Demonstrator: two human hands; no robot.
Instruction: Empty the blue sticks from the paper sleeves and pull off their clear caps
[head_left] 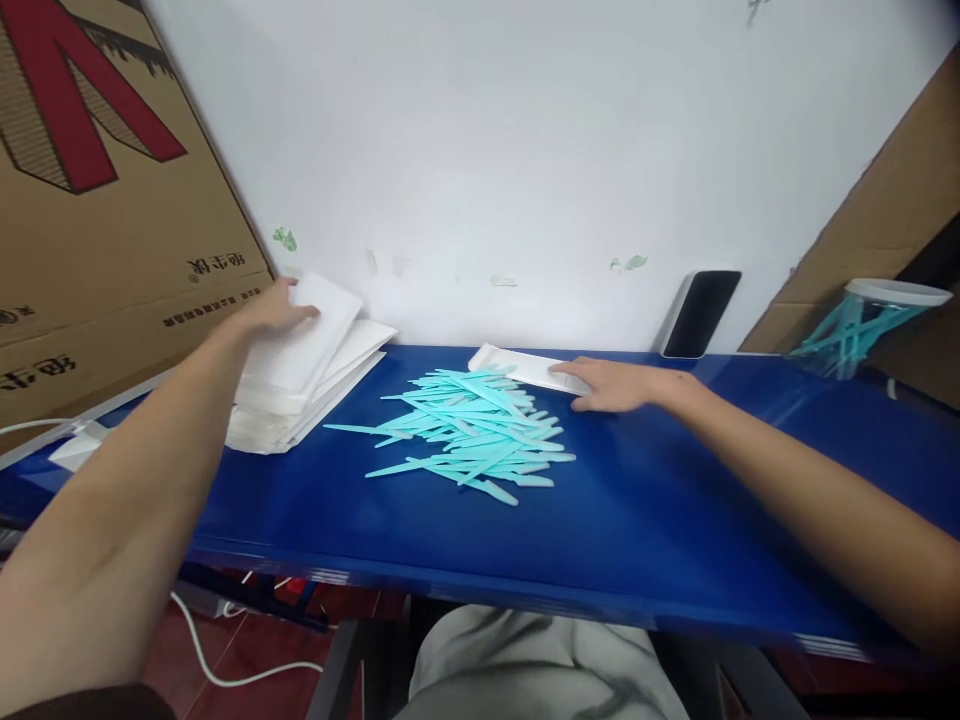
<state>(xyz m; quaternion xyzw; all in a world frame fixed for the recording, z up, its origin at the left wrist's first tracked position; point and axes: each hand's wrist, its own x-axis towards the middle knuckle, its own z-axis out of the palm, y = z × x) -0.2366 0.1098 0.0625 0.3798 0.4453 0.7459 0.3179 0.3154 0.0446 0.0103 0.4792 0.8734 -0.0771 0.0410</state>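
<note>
A person's left hand (277, 305), half open, touches one stack of white packets (304, 345) on the blue bench (637, 520); I cannot tell whether it grips. The right hand (619, 385), fingers parted, meets a single white packet (517, 365) beside one heap of turquoise sticks (472, 430), too tangled to count; its hold is also unclear. One cardboard panel (112, 240) bears a red mark (67, 120) and dark characters (217, 263) I cannot read. One clear tub (898, 291) sits at right.
</note>
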